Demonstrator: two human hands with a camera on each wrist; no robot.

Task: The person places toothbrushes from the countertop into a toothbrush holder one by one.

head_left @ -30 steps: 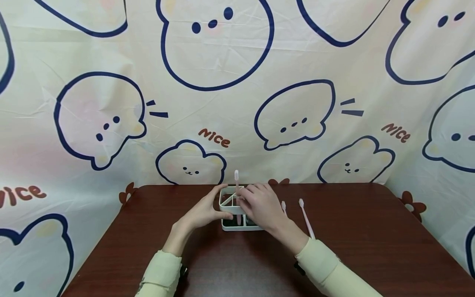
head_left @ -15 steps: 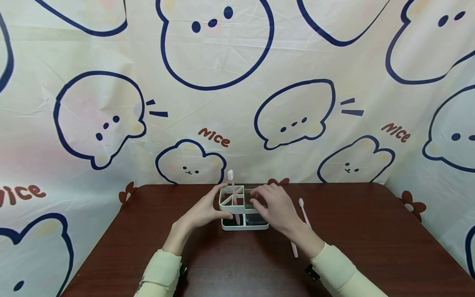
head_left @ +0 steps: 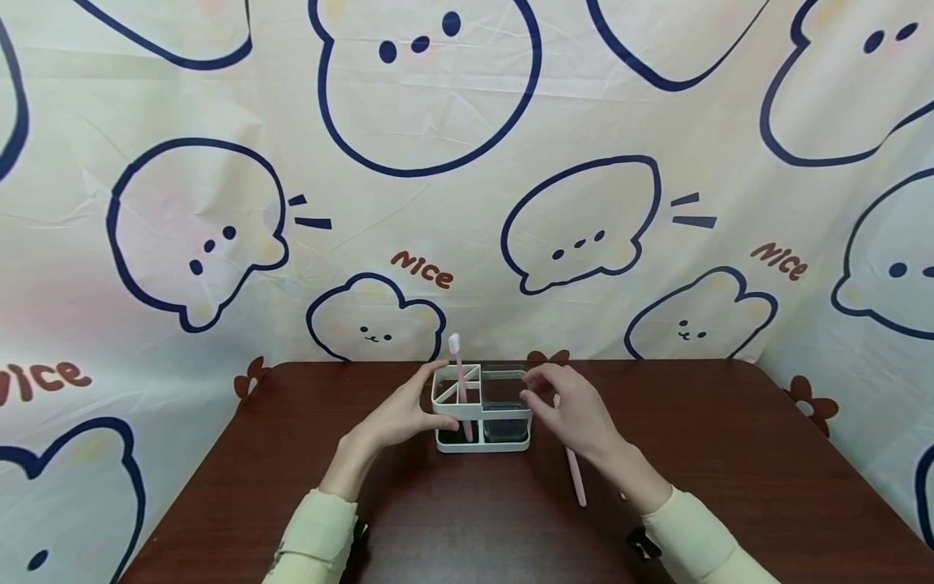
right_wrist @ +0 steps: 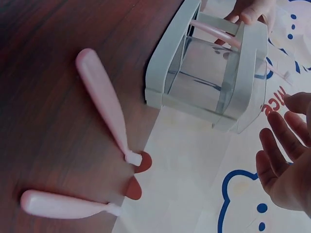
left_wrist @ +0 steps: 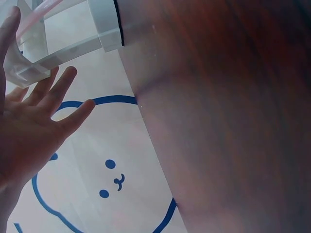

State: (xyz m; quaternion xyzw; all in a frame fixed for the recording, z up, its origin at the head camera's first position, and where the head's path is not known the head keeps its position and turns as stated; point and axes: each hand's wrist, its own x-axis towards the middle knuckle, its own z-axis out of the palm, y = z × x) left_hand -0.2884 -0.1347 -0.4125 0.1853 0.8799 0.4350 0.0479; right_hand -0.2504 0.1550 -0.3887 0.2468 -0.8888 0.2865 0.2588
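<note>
A pale grey-green toothbrush holder [head_left: 503, 445] with two tiers stands near the table's back edge. One pink toothbrush [head_left: 461, 381] leans upright in its left part, and a clear cup [right_wrist: 199, 68] fills the right part. My left hand [head_left: 397, 418] grips the holder's left end by the upper rim, thumb in front and other fingers round the side and back. Beside the holder's right end is my right hand [head_left: 572, 414], fingers loosely bent and nothing in them. Below it lies a pink toothbrush [head_left: 576, 478]; a second loose toothbrush [right_wrist: 63, 204] shows in the right wrist view.
The dark brown wooden table [head_left: 438, 527] carries everything. Behind it hangs a pale cloth [head_left: 467, 219] printed with cartoon bears, close to the back edge. My right forearm hides most of one loose toothbrush in the head view.
My right hand has let go of the toothbrush, which now leans slightly left in the holder, and has drawn away to the right. The left hand has kept its place.
</note>
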